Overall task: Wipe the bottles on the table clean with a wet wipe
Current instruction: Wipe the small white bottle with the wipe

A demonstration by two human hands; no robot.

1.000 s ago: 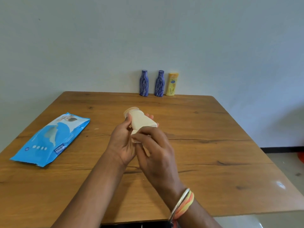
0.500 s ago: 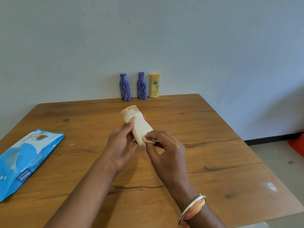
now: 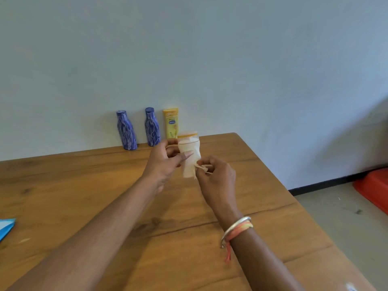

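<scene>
My left hand grips a small cream bottle with an orange-rimmed cap, held upright above the wooden table. My right hand pinches a crumpled wet wipe against the bottle's lower right side. Two blue patterned bottles and a yellow lotion bottle stand in a row at the table's far edge against the wall.
A corner of the blue wet-wipe pack shows at the left edge. The table's right edge runs diagonally; beyond it lie a grey floor and an orange object by the wall.
The bottle has been raised and turned from tilted to upright, farther from me. The right hand slid to its lower right side. The view swung right, so the wipe pack is nearly out of frame.
</scene>
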